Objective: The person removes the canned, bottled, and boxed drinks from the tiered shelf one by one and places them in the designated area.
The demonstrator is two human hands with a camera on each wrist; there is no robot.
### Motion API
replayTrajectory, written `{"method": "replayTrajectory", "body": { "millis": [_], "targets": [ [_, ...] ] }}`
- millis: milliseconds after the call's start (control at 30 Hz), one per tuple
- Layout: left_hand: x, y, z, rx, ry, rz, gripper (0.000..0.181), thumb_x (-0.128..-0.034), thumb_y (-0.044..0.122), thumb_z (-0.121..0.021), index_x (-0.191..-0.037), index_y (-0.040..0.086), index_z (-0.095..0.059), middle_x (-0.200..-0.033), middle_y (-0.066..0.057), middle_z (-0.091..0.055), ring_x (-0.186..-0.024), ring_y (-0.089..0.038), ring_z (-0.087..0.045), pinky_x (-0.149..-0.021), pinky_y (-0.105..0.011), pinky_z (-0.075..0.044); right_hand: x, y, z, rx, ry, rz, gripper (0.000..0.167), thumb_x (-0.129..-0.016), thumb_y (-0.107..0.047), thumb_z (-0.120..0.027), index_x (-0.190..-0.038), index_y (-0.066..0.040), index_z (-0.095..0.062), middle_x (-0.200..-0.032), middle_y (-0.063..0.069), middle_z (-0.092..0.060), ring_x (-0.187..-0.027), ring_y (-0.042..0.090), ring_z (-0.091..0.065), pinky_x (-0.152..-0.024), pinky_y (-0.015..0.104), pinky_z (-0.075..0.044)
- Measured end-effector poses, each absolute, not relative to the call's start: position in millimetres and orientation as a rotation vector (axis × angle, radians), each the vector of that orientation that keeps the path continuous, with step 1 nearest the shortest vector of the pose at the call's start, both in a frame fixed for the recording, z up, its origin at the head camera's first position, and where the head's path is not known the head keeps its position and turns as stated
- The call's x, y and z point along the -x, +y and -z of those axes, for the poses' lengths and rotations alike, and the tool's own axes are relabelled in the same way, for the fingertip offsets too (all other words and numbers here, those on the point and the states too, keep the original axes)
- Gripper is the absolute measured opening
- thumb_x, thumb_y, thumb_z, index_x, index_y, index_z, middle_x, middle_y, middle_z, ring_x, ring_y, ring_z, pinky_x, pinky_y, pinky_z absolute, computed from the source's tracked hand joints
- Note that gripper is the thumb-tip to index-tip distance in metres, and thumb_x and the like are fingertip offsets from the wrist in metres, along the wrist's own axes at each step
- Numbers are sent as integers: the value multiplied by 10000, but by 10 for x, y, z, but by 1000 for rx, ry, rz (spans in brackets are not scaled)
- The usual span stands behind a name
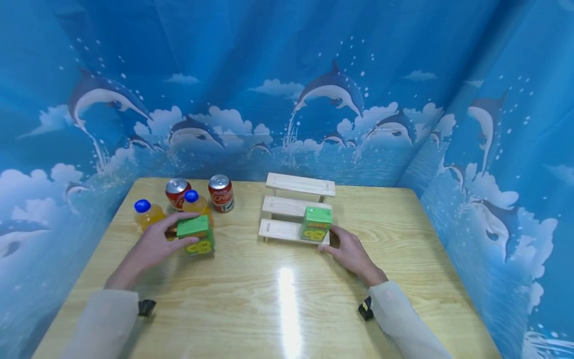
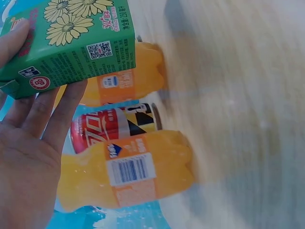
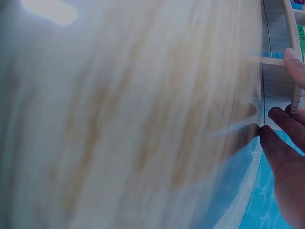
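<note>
My left hand point(image 1: 154, 243) grips a green drink carton point(image 1: 197, 230) between thumb and fingers, at the left of the table. The left wrist view shows the carton point(image 2: 71, 47) with yellow flowers printed on it. On the lowest step of a small three-step wooden shelf point(image 1: 281, 229), a second green carton point(image 1: 317, 224) stands upright at the right end. My right hand point(image 1: 352, 252) holds that end of the step, thumb in front and fingers round behind, partly hidden. The right wrist view catches the step's end between the fingers point(image 3: 286, 121) and thumb.
Behind the left hand stand two orange-drink bottles with blue caps, one point(image 1: 150, 214) left and one point(image 1: 197, 202) beside the held carton. Two red cola cans point(image 1: 221, 194) are farther back. A dolphin-print curtain point(image 1: 251, 89) borders the wooden table point(image 1: 242, 299).
</note>
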State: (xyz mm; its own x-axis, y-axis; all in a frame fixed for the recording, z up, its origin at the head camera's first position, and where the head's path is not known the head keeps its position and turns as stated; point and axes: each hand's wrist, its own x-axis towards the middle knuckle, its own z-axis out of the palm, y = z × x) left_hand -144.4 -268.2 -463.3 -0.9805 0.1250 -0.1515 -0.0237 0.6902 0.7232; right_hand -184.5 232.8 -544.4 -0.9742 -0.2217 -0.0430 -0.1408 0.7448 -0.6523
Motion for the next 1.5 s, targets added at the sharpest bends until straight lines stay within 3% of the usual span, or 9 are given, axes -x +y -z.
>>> {"method": "replayTrajectory", "body": {
  "millis": [200,433,733,1033,1300,1500],
  "targets": [
    [1388,-2768,4689,-83,2726,-1120,815,-957,663,-746,-1632,276,-503,-1643,-281,-472,-1332,-502,-578,-974,-685,-552,1851,2318,5444,278,2816,1033,855,-958,-459,-835,-1621,-47,-487,-1638,209,-535,-1542,431,-485,-1288,609,-373],
    [1323,-2919,4732,-65,2760,-1096,800,-972,618,-756,-1627,226,-514,-1531,-286,-574,-1224,-423,-663,-904,-522,-626,1845,2320,5443,269,2808,1034,854,-963,-458,-832,-1624,-46,-482,-1646,209,-526,-1548,434,-473,-1288,617,-370],
    [1289,-3094,4774,-48,2792,-1057,825,-970,595,-771,-1636,188,-502,-1526,-306,-572,-1199,-418,-682,-864,-395,-623,1834,2324,5436,261,2815,1022,856,-961,-459,-834,-1624,-47,-484,-1645,208,-527,-1545,438,-475,-1284,623,-374],
    [1243,-3190,4819,-1,2764,-1062,859,-970,617,-760,-1641,155,-487,-1532,-349,-545,-1246,-499,-666,-935,-565,-644,1838,2332,5444,271,2822,1017,867,-951,-471,-839,-1618,-41,-489,-1642,214,-528,-1541,443,-480,-1282,622,-377],
    [1219,-3267,4817,29,2767,-1016,870,-972,639,-743,-1637,140,-484,-1529,-358,-544,-1247,-512,-646,-910,-593,-625,1854,2333,5439,276,2826,1030,871,-946,-478,-843,-1616,-44,-494,-1628,213,-545,-1527,444,-496,-1273,623,-390],
    [1208,-3288,4832,23,2739,-1068,858,-983,587,-759,-1638,113,-473,-1579,-367,-485,-1301,-564,-615,-979,-623,-617,1852,2339,5443,275,2821,1034,864,-950,-476,-840,-1615,-46,-495,-1630,213,-543,-1530,444,-493,-1275,625,-387]
  ]
}}
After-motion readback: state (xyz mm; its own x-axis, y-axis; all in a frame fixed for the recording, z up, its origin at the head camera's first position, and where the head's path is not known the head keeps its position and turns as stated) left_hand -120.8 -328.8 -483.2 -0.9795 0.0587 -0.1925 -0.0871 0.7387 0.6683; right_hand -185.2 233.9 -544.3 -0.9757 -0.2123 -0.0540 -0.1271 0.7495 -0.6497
